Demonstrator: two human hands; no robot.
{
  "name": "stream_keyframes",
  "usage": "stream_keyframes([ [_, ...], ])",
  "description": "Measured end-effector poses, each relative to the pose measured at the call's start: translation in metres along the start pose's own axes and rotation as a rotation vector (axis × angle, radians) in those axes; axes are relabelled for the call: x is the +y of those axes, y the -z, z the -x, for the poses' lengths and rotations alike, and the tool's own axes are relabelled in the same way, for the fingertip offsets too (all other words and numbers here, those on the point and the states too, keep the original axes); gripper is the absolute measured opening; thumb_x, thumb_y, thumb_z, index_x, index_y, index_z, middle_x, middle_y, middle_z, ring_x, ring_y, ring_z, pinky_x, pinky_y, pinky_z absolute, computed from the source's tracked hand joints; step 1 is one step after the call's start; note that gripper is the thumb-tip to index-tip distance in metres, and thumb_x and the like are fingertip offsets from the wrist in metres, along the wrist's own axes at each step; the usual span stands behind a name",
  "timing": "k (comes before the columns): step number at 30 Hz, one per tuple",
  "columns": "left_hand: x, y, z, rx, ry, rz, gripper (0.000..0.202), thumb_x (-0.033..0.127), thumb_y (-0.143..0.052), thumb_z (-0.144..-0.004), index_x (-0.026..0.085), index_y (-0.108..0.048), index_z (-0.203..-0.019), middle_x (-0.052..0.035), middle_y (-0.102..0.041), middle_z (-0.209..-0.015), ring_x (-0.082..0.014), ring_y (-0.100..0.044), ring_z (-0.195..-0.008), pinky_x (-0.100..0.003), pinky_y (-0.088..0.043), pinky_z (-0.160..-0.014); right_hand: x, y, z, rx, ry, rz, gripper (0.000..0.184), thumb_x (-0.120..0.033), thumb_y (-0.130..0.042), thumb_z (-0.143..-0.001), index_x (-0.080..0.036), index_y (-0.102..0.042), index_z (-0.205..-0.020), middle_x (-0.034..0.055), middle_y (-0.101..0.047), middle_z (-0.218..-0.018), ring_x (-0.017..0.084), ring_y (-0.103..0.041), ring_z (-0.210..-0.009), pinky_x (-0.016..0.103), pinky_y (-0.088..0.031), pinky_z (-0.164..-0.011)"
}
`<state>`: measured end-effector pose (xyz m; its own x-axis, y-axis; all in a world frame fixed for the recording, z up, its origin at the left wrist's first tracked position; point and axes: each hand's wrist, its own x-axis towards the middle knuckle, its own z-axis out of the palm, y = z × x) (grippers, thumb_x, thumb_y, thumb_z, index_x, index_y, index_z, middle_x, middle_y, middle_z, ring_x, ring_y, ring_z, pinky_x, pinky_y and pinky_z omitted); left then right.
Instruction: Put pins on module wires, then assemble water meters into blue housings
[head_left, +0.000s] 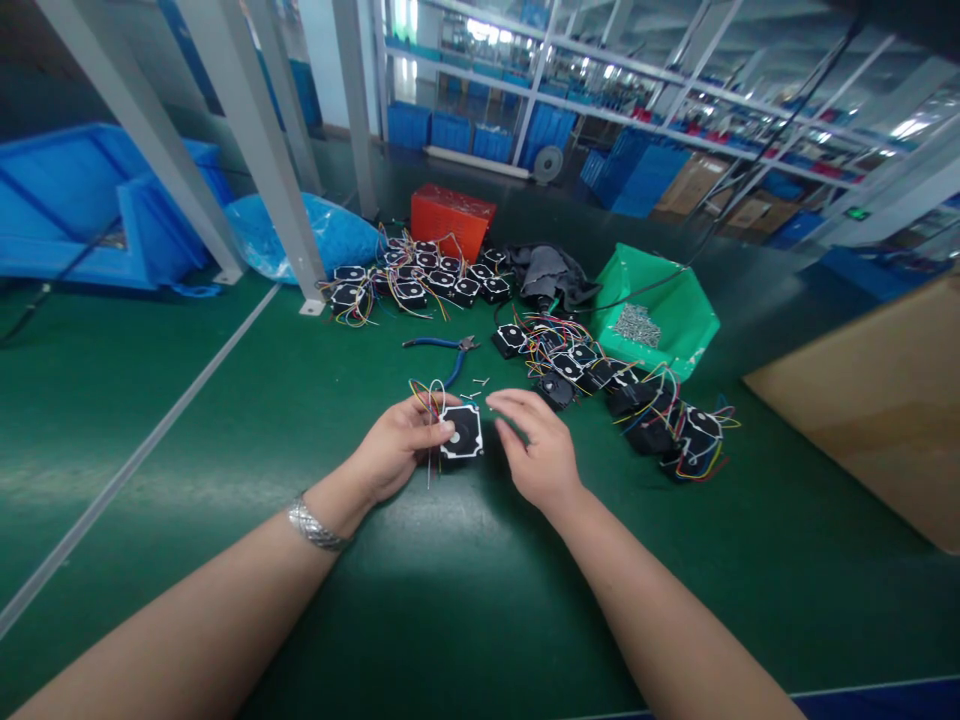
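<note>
My left hand (pixel 405 443) is closed around a small square black motor (pixel 466 428) with white corner edges, its thumb lying on the round centre. Thin coloured wires (pixel 428 400) stick up from the motor beside the fingers. My right hand (pixel 536 450) is just right of the motor, thumb and fingers apart and pointing toward its upper right corner. A tiny pale speck shows at those fingertips, too small to name. Several loose screws (pixel 480 381) lie on the green surface just beyond. Blue-handled cutting pliers (pixel 450 345) rest behind them with the jaws to the right.
Wired motors lie in a group (pixel 427 270) at the back and another (pixel 574 360) at the right. A green bin (pixel 694 310) holds small metal parts. Nearby are a dark cloth (pixel 551 272), a red-orange box (pixel 452 218), grey posts (pixel 255 130) and a brown board (pixel 862 400).
</note>
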<state>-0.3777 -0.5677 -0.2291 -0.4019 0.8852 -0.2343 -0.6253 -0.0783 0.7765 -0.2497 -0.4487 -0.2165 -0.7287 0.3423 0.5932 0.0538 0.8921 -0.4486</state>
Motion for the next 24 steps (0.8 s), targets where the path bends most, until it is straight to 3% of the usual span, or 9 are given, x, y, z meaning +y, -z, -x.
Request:
stream_keyframes([
  [3,0.001,0.002,-0.003,0.036,-0.032,0.08,0.026,0.012,-0.07,-0.056,0.014,-0.055,-0.077,0.0011,-0.062,-0.063,-0.0095,-0.057,-0.054,-0.021,-0.045,-0.054,0.017,-0.001,0.0,0.008,-0.216,0.128,0.02,-0.013,-0.046,-0.078,-0.017,-0.06,-0.092,0.0065,-0.057,-0.091,0.016,-0.055,-0.086,0.03,-0.046,-0.076],
  [6,0.002,0.003,-0.006,0.076,-0.036,0.154,0.022,0.01,-0.067,-0.06,0.013,-0.055,-0.078,0.0,-0.061,-0.066,-0.0091,-0.057,-0.058,-0.02,-0.047,-0.057,0.03,-0.005,-0.001,-0.14,-0.309,0.238,0.014,-0.015,-0.05,-0.076,-0.016,-0.061,-0.085,0.0061,-0.057,-0.086,0.017,-0.054,-0.081,0.031,-0.045,-0.074],
  [11,0.006,0.003,-0.007,0.123,0.001,0.233,0.011,0.015,-0.051,-0.075,0.013,-0.058,-0.084,-0.0033,-0.062,-0.072,-0.0128,-0.059,-0.06,-0.025,-0.05,-0.052,0.026,-0.017,-0.005,-0.268,-0.184,0.27,0.018,-0.021,-0.054,-0.077,-0.018,-0.061,-0.093,0.0064,-0.056,-0.09,0.018,-0.051,-0.086,0.03,-0.043,-0.076],
  [14,0.011,0.003,-0.007,0.218,0.031,0.278,0.017,0.017,-0.043,-0.08,0.012,-0.059,-0.085,-0.005,-0.062,-0.072,-0.0149,-0.059,-0.059,-0.029,-0.051,-0.051,0.02,-0.024,-0.005,-0.348,-0.113,0.318,0.035,-0.024,-0.056,-0.076,-0.018,-0.055,-0.11,0.0092,-0.053,-0.108,0.021,-0.046,-0.101,0.035,-0.039,-0.085],
  [18,0.016,0.005,-0.009,0.277,0.037,0.332,0.016,0.016,-0.043,-0.079,0.012,-0.059,-0.079,-0.0052,-0.063,-0.068,-0.0157,-0.059,-0.057,-0.031,-0.052,-0.05,0.018,-0.03,-0.003,-0.434,-0.063,0.335,0.05,-0.027,-0.052,-0.079,-0.018,-0.039,-0.127,0.0077,-0.036,-0.133,0.024,-0.028,-0.123,0.044,-0.024,-0.1],
  [21,0.016,0.006,-0.009,0.296,0.033,0.339,0.012,0.015,-0.046,-0.077,0.012,-0.058,-0.073,-0.0041,-0.062,-0.064,-0.0157,-0.059,-0.055,-0.032,-0.052,-0.05,0.019,-0.032,-0.002,-0.505,-0.057,0.313,0.048,-0.028,-0.045,-0.083,-0.019,-0.035,-0.129,0.0043,-0.032,-0.136,0.024,-0.022,-0.127,0.048,-0.017,-0.102],
  [24,0.012,0.005,-0.009,0.27,0.006,0.283,0.007,0.014,-0.051,-0.073,0.013,-0.057,-0.07,-0.0018,-0.059,-0.06,-0.014,-0.057,-0.053,-0.029,-0.051,-0.05,0.019,-0.033,-0.002,-0.528,-0.04,0.286,0.037,-0.025,-0.04,-0.086,-0.02,-0.044,-0.123,0.0038,-0.042,-0.13,0.021,-0.031,-0.123,0.047,-0.016,-0.102],
])
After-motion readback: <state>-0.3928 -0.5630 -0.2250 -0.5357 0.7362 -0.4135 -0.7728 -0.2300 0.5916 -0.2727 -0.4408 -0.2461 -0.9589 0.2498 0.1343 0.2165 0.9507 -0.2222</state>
